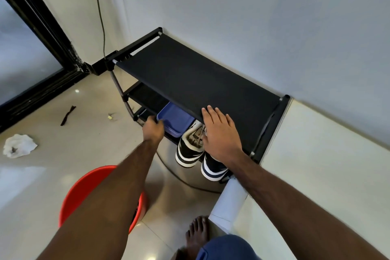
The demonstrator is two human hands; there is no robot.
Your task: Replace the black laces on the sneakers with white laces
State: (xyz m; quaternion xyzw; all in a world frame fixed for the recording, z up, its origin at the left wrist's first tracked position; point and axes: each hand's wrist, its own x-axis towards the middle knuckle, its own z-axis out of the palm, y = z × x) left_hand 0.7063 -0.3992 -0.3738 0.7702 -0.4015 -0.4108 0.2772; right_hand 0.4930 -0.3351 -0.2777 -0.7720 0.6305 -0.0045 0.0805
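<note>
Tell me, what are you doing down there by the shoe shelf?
A person is reaching into a black shoe rack. The left hand grips the edge of a blue tray on a lower shelf. The right hand rests flat on the rack's top, fingers straight. A pair of black and white sneakers sits just below that hand, sticking out from the rack. Neither hand holds a sneaker. A red bucket stands on the floor nearby.

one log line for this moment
left hand: grips blue tray | right hand: flat on rack top | sneakers: shelved
</note>
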